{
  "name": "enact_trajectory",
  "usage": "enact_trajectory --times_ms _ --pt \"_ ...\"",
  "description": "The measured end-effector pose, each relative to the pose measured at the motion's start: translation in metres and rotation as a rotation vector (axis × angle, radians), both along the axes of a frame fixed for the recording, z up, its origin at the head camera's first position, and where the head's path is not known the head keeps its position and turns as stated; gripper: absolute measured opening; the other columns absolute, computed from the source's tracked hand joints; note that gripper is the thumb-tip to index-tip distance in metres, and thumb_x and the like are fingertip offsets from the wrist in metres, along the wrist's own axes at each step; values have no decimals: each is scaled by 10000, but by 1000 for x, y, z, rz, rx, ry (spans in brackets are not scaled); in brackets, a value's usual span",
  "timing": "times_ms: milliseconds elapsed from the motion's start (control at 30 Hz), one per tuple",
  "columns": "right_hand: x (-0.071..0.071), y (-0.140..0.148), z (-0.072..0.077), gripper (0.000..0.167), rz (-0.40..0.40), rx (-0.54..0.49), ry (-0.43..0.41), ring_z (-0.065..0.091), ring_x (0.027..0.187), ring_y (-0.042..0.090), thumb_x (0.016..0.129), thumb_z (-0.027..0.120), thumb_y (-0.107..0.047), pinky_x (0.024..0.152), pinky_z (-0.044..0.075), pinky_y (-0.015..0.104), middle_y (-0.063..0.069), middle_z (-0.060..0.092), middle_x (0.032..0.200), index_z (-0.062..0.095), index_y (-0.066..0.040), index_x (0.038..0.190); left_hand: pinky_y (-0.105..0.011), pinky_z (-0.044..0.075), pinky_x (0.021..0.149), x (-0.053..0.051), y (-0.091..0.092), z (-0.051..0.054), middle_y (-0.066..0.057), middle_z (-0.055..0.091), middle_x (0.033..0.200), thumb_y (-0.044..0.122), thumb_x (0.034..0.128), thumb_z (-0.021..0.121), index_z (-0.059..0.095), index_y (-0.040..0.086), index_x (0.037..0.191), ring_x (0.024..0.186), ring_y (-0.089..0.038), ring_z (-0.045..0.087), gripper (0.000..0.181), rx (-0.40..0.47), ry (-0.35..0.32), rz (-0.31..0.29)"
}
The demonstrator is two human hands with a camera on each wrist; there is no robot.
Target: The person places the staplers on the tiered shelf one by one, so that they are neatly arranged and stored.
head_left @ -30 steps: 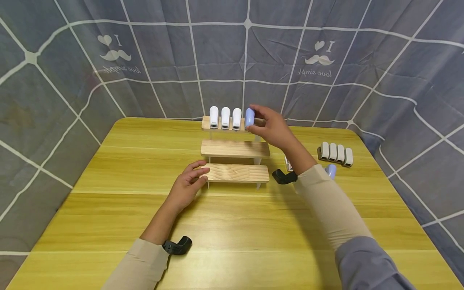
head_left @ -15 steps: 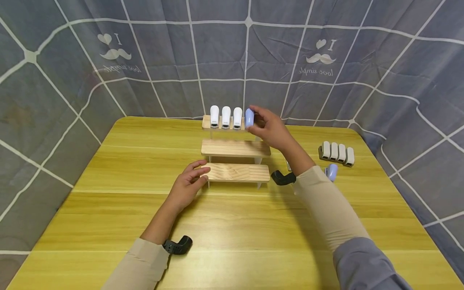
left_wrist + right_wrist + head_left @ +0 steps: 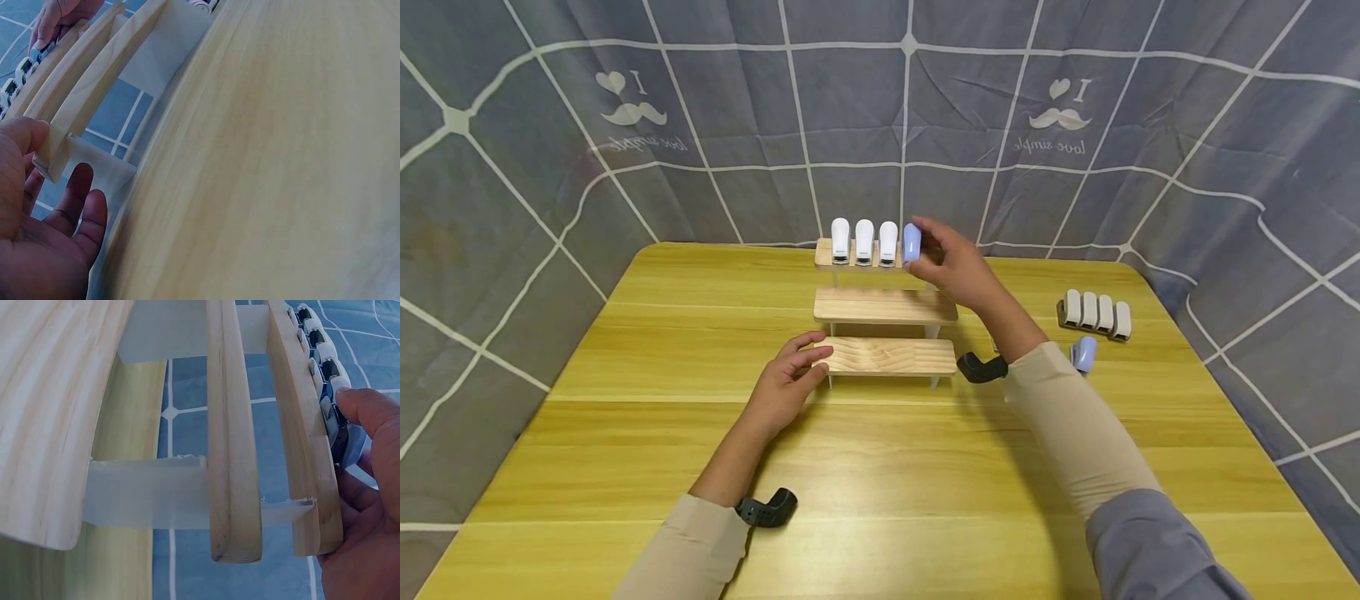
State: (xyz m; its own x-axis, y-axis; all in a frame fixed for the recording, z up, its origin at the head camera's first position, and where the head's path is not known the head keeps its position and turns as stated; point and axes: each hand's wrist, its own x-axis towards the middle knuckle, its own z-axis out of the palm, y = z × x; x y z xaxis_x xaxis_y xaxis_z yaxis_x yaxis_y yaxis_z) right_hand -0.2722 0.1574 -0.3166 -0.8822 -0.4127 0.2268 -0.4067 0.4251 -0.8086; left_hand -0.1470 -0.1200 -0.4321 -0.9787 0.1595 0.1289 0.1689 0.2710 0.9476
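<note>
A three-tier wooden shelf stand [image 3: 885, 308] with translucent supports stands mid-table. My left hand [image 3: 785, 385] holds the left end of its lowest tier; in the left wrist view the thumb lies on the board's corner [image 3: 53, 150] and the other fingers curl loosely below. On the top tier, my right hand [image 3: 958, 262] pinches a small blue stapler [image 3: 912, 242], thumb in front and fingers behind. To its left stand three white staplers [image 3: 864, 242] in a row. The right wrist view shows the thumb on the blue stapler [image 3: 351, 447], with part of it behind the fingers.
At the right of the wooden table [image 3: 880, 492] several white staplers [image 3: 1096, 313] stand in a row. Another blue stapler [image 3: 1083, 354] lies in front of them. Something small and pale is mostly hidden behind the right wrist. A grey curtain [image 3: 962, 108] encloses the table's back and sides.
Both hands and the staplers on the top tier keep nearly the same places. The whole view shifts very slightly; the right forearm uncovers more of the loose blue stapler.
</note>
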Motion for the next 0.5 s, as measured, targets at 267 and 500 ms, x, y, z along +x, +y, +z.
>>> enact_trajectory --times_ms 267,500 --pt "-1 -1 -2 691 -7 -3 15 512 1289 271 918 710 -82 1045 419 378 163 512 1409 373 -46 1520 -476 371 1062 0 -1 -1 -45 454 1488 157 1000 620 657 1 1278 1374 -256 405 321 20 5 -12" --pt "-1 -2 -2 695 -3 -12 10 495 1307 270 920 704 -71 1052 412 371 169 499 1420 361 -39 1525 -472 357 1070 1 0 2 -76 428 1507 116 1004 606 634 -28 1295 1387 -262 385 326 37 -19 -16"
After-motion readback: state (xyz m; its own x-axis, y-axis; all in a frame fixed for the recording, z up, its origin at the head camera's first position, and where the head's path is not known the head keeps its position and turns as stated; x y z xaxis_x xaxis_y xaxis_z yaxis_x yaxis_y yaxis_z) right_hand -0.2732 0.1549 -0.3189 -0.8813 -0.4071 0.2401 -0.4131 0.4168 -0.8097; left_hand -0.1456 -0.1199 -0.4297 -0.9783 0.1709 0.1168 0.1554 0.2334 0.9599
